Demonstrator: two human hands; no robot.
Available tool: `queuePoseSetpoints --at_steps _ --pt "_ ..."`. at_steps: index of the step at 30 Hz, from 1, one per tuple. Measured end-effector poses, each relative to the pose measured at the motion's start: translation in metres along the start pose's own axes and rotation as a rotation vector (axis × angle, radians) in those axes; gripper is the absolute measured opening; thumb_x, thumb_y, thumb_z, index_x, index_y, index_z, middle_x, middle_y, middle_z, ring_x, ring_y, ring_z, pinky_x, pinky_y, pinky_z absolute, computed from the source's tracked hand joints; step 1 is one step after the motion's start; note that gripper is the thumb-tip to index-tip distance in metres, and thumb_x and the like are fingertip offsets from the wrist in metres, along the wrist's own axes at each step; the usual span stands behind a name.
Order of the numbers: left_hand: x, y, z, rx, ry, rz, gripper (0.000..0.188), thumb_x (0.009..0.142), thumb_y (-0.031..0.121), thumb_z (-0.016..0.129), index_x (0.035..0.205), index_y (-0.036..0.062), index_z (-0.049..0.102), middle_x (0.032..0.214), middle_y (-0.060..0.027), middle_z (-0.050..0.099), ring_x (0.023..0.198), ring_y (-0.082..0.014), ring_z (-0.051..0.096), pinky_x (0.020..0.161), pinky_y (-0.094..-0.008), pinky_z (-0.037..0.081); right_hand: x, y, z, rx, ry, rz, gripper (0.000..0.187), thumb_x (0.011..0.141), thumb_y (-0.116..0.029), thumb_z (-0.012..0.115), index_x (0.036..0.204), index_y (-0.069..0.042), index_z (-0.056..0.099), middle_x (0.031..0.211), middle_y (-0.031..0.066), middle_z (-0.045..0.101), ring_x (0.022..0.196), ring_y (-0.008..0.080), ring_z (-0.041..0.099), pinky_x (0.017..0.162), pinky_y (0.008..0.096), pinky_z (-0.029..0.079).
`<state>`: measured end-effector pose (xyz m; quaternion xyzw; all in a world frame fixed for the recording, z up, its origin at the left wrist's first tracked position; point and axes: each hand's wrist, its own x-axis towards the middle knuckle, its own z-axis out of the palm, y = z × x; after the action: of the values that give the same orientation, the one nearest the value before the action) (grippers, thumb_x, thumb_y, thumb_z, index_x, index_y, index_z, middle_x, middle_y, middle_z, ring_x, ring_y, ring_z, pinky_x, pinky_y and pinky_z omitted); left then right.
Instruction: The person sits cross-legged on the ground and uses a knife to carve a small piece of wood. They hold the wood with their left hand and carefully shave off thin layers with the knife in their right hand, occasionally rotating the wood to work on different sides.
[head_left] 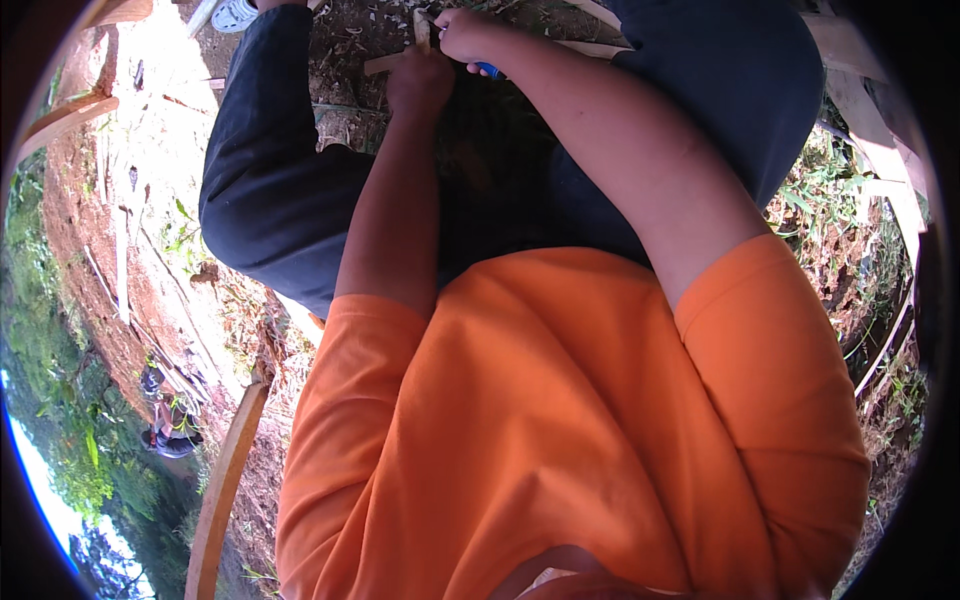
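At the top of the head view, my left hand [420, 78] is closed round a short pale piece of wood [422, 34], which sticks up out of the fist. My right hand [468, 36] is close beside it on the right, its fingers wrapped round a tool with a blue handle [489, 70]. The handle's end shows below that hand. A dark, narrow tip of the tool reaches toward the top of the wood; whether it is a knife or a chisel is too small to tell. Both forearms stretch forward between my bent knees.
Dark trousers [270, 190] cover my legs on both sides. Pale chips lie on the soil [350, 25] beyond my hands. A wooden beam [228, 480] stands at the lower left, timber [870, 130] at the right. Another person [170, 425] is far off at the left.
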<state>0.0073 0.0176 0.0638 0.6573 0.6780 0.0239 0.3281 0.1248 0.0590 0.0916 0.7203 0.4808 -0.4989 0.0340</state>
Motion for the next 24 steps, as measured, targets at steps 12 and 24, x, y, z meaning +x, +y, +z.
queuePoseSetpoints --at_steps 12,24 --pt "0.002 -0.024 0.006 -0.084 0.059 -0.027 0.043 0.097 0.038 0.050 0.108 -0.0024 0.061 0.107 -0.0312 0.068 0.104 -0.0467 0.066 0.090 -0.0545 0.053 0.007 0.013 -0.004 0.168 0.259 0.034 0.043 0.101 -0.030 0.052 0.143 -0.023 0.054 0.074 0.0061 0.067 0.052 0.0165 0.062 0.048 0.0346 0.053" --pt "0.013 -0.038 0.022 -0.125 0.129 0.036 0.042 0.097 0.037 0.048 0.106 -0.0020 0.062 0.099 -0.0308 0.069 0.097 -0.0481 0.067 0.086 -0.0558 0.054 -0.039 0.006 -0.016 0.198 -0.078 -0.051 0.042 0.101 -0.028 0.051 0.143 -0.023 0.053 0.075 0.0062 0.060 0.049 0.0151 0.057 0.044 0.0342 0.049"
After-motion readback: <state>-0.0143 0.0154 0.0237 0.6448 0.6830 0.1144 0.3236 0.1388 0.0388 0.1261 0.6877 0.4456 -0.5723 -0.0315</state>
